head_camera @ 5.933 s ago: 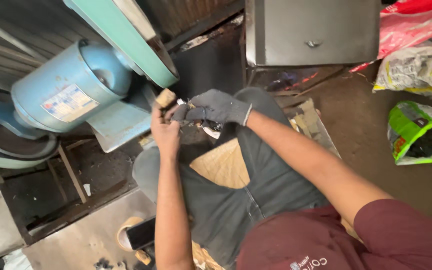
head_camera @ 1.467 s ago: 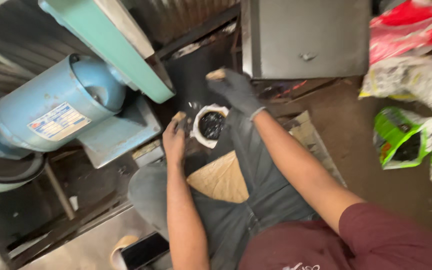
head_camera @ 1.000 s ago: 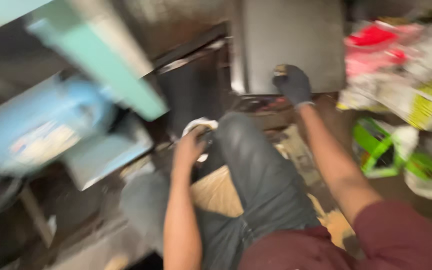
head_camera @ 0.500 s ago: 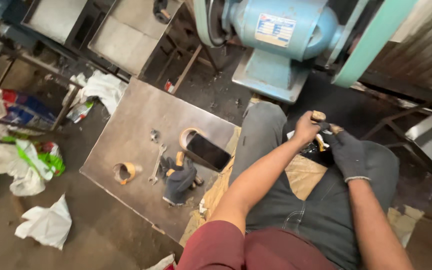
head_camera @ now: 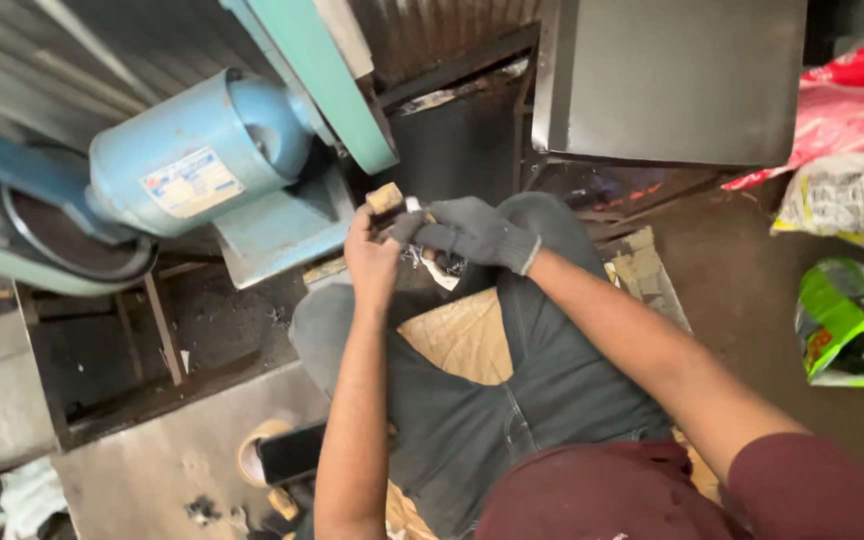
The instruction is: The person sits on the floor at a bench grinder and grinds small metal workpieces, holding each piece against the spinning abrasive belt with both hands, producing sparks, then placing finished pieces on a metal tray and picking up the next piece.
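Two hands meet over the person's lap, close in front of the belt grinder. The bare left hand (head_camera: 372, 258) is closed around a small tan wooden-looking block (head_camera: 385, 197), whose end sticks up above the thumb and fingers. The right hand (head_camera: 472, 232), in a dark grey knitted work glove, is curled and pressed against the left, its fingers folded over a small bright metal piece (head_camera: 414, 206) just beside the block; how the metal and the wood join is hidden by the fingers. A scrap of white paper or cloth (head_camera: 442, 272) shows just below the hands, lying on the dark grey trousers (head_camera: 512, 400).

Judging from the grip, the step in hand looks like fitting or adjusting the little piece by hand, held up near the pale green sanding-belt arm (head_camera: 327, 85) but apart from it. The next move seems to call for a firm hold with the left hand while the gloved fingers work the metal part, with both kept off the belt.

To the left sits the light blue cylindrical motor (head_camera: 197, 150). A flat piece of brown cardboard (head_camera: 462, 335) lies between the knees, and a green plastic bag (head_camera: 852, 320) rests on the floor to the right.
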Motion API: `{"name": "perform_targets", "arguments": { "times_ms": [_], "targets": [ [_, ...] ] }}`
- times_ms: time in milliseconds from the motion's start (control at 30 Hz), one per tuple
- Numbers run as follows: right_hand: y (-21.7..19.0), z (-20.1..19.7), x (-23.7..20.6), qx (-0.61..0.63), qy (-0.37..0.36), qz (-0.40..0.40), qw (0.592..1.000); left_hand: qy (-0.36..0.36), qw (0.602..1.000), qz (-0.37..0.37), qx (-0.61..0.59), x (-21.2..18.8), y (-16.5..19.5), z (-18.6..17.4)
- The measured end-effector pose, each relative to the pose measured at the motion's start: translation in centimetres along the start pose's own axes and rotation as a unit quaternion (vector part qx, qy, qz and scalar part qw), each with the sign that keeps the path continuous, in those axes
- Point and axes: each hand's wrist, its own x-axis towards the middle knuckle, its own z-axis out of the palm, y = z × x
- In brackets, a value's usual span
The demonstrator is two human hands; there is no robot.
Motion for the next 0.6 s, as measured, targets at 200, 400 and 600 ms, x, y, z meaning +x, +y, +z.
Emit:
{"name": "perform_targets", "arguments": {
  "times_ms": [200,400,600],
  "targets": [
    [3.1,2.3,5.7,-0.175,0.128,-0.1,0.971,0.014,0.976,-0.213,-0.047,2.1,-6.2,0.6],
    [4.7,1.0,10.2,0.111,0.116,0.101,0.982,0.026,0.896,-0.275,-0.348,2.3,-6.9,1.7],
    [4.2,1.3,9.0,-0.03,0.114,0.036,0.992,0.024,0.91,-0.206,-0.358,2.1,-4.4,2.1]
  ]
}}
